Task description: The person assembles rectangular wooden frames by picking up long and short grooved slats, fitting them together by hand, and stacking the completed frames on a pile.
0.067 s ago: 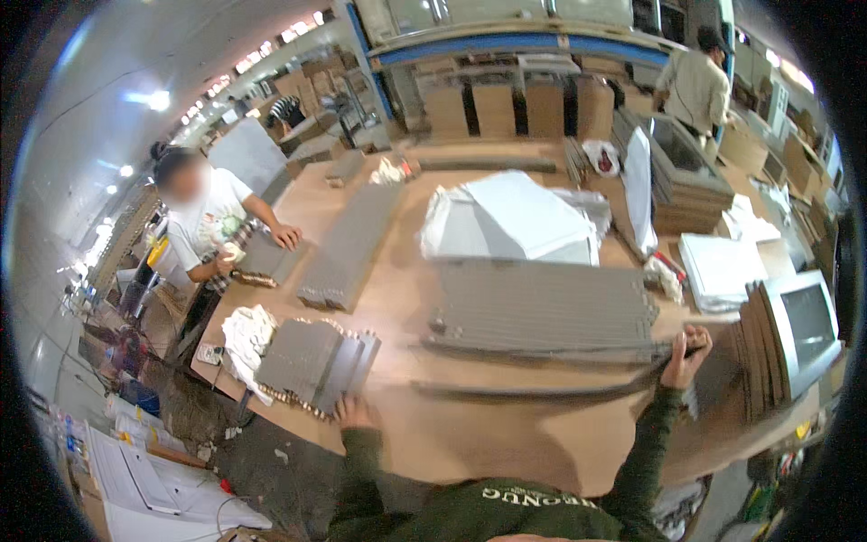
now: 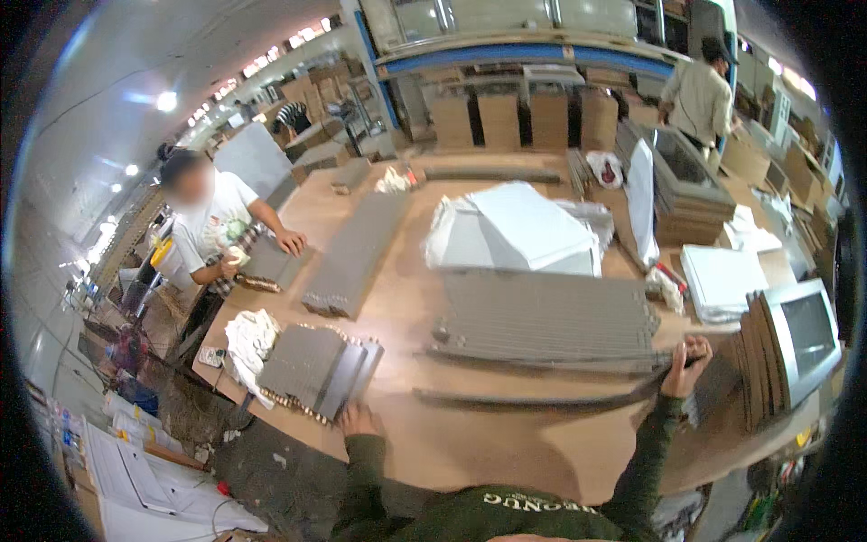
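My right hand [image 2: 686, 366] is closed around the right end of a long, thin, dark grey strip [image 2: 542, 400]. The strip runs leftward over the wooden table, on the near side of a wide row of long grey strips [image 2: 551, 312] lying side by side. My left hand [image 2: 361, 421] rests at the table's near edge with its fingers spread and holds nothing. Just beyond it lies a stack of shorter grey pieces [image 2: 307, 361] with brownish ends, beside a crumpled white cloth [image 2: 251, 339].
Across the table's left side, a co-worker [image 2: 226, 221] handles a grey piece. Another grey row [image 2: 357, 253] lies between us. White sheets [image 2: 533, 221] lie behind the long strips. Framed panels [image 2: 795, 334] stand at the right, with more stacked frames [image 2: 682, 181] behind.
The picture has shifted slightly. My right hand keeps its grip on the strip's end, and my left hand stays at the table's near edge.
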Demonstrator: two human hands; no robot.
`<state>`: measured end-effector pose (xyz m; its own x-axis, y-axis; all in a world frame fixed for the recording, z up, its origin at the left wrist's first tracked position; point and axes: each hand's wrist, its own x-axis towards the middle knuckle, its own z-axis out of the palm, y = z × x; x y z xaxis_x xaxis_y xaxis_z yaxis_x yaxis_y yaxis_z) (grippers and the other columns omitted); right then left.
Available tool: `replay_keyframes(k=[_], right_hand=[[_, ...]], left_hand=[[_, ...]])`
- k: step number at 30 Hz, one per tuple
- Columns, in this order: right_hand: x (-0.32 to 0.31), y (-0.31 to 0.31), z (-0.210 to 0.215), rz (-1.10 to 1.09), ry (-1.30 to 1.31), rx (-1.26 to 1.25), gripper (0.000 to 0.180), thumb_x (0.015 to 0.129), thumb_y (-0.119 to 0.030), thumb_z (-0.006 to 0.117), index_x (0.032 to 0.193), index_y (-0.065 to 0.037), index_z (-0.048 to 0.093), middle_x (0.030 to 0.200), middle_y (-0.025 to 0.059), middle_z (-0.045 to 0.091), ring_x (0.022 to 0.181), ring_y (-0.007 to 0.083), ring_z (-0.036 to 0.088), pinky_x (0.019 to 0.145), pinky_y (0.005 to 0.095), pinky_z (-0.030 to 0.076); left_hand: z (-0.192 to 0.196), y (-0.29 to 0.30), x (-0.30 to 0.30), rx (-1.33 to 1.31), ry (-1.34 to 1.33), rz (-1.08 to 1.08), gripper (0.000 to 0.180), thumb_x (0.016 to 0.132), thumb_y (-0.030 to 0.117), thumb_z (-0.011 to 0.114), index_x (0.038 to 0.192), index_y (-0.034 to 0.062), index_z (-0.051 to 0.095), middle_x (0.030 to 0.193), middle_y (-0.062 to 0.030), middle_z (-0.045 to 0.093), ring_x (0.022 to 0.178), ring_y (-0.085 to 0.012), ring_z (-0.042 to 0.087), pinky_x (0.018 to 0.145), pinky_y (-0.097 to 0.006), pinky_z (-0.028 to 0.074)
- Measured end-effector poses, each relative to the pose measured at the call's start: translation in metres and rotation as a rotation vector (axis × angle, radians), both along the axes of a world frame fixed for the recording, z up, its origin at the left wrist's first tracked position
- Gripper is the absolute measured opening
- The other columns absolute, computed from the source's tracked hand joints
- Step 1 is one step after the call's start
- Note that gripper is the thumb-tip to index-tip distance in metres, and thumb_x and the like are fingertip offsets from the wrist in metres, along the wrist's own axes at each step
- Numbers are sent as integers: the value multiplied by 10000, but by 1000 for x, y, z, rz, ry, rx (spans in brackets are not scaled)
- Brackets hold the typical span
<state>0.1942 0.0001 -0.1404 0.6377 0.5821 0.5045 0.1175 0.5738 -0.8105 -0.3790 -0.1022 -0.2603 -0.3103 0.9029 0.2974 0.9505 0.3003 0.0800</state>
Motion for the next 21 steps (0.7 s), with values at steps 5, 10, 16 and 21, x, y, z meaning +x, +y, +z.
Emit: replay_keyframes(k=[5, 10, 16, 21], right_hand=[[12, 0, -3, -52, -132, -41, 377, 809, -152, 543, 1113, -67, 338, 970, 55, 427, 762, 89, 370, 680, 225, 370], [-12, -2, 16, -94, -141, -12, 290, 825, -214, 511, 1017, -50, 369, 829, 13, 390, 706, 83, 327, 644, 217, 316], [21, -3, 3, -209, -255, -52, 333, 801, -124, 533, 1067, -48, 349, 840, 17, 365, 735, 81, 340, 656, 189, 326], [40, -4, 8, -126, -112, 32, 334, 798, -163, 546, 1028, -50, 332, 823, 6, 320, 737, 99, 307, 660, 224, 320]], left_hand=[[34, 29, -12, 78, -210, 236, 381, 758, 315, 533, 1031, 51, 503, 1145, -155, 411, 1106, -311, 351, 909, -486, 287], [19, 47, -43, -58, -55, 521, 545, 763, 474, 512, 1141, 87, 447, 1196, -128, 360, 1134, -297, 321, 889, -486, 320], [83, 73, -39, -677, -156, 418, 620, 738, 473, 529, 1211, 94, 396, 1232, -161, 343, 1158, -307, 314, 915, -444, 318], [33, 55, -49, -271, -299, 303, 636, 733, 351, 583, 1258, 110, 317, 1224, -232, 362, 1096, -357, 391, 888, -459, 344]])
